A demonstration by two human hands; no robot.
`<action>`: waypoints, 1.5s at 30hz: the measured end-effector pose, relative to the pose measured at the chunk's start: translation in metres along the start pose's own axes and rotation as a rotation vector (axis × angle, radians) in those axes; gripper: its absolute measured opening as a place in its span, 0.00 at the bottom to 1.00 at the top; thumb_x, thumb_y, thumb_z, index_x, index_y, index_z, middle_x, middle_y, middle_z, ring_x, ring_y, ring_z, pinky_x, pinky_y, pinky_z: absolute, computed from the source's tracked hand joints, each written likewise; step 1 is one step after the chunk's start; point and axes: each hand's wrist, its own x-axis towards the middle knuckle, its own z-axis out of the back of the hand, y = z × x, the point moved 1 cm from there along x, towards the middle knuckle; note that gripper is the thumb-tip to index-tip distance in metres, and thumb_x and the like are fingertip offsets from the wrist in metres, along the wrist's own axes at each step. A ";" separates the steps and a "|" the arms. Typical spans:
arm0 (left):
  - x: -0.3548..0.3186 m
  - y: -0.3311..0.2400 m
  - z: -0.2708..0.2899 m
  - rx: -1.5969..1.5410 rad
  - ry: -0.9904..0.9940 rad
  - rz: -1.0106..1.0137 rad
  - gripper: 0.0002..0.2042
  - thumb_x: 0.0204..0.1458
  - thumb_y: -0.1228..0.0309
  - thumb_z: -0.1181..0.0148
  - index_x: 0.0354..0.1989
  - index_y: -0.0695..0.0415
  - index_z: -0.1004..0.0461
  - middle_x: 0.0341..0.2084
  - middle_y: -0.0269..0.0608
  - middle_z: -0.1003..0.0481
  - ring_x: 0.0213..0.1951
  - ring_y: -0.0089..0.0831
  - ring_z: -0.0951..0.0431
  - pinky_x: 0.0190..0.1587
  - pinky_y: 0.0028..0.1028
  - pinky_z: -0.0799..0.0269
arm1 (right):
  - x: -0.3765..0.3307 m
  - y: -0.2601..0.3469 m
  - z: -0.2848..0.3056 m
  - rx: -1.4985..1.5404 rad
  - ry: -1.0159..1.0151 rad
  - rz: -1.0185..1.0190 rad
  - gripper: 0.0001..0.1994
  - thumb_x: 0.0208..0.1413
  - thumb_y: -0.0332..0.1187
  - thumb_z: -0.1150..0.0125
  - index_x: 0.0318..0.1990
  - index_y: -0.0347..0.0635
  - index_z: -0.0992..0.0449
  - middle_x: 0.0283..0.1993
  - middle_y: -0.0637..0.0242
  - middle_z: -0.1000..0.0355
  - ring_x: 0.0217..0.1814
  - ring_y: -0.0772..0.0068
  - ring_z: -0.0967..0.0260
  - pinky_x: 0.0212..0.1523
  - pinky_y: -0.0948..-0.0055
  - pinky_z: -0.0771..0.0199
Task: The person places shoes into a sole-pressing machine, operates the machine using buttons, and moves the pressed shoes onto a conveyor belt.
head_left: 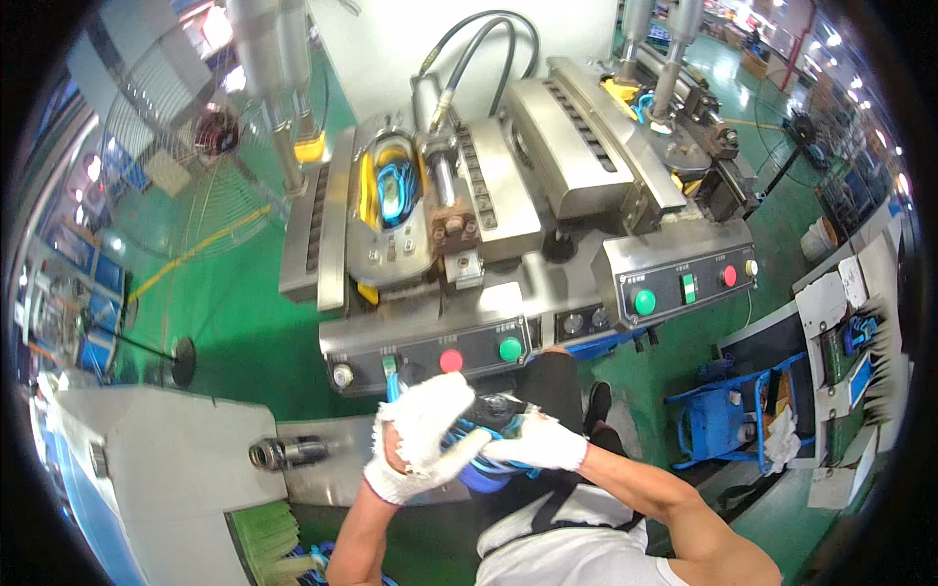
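Note:
In front of my waist, both white-gloved hands are closed about a dark piece with blue straps or cords. My left hand grips its left side, with the thumb pointing right across it. From the right, my right hand pinches the edge of the piece, fingertips close to the left thumb. The gloves hide much of the piece, so its exact kind does not show. A short blue strip stands up beside the left glove. Beyond the hands, a metal mould on the machine holds a bright blue strappy bundle with yellow edging.
A control panel with red and green buttons runs just beyond my hands; a second panel is to the right. Left lies a metal cylindrical part near a green brush. A blue cart stands right. A fan is far left.

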 end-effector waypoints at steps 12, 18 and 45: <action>0.259 0.276 -0.004 0.546 -0.136 0.571 0.35 0.56 0.48 0.33 0.66 0.58 0.31 0.62 0.57 0.29 0.64 0.53 0.27 0.65 0.45 0.31 | -0.094 -0.108 0.039 1.076 -0.464 0.360 0.44 0.49 0.30 0.24 0.75 0.30 0.37 0.68 0.56 0.27 0.64 0.63 0.26 0.69 0.58 0.28; 0.275 0.330 -0.055 0.676 -0.064 0.790 0.37 0.52 0.49 0.32 0.66 0.59 0.34 0.58 0.63 0.25 0.60 0.59 0.24 0.62 0.50 0.28 | -0.116 -0.115 0.037 1.141 -0.560 0.232 0.42 0.48 0.18 0.30 0.74 0.29 0.38 0.68 0.55 0.27 0.61 0.63 0.24 0.64 0.60 0.22; -0.261 0.074 -0.002 0.170 -0.356 0.957 0.22 0.45 0.72 0.25 0.49 0.57 0.24 0.46 0.51 0.25 0.49 0.52 0.23 0.55 0.45 0.26 | 0.155 0.216 0.090 0.512 -0.191 0.523 0.12 0.60 0.30 0.30 0.50 0.39 0.18 0.42 0.66 0.18 0.38 0.74 0.21 0.40 0.71 0.18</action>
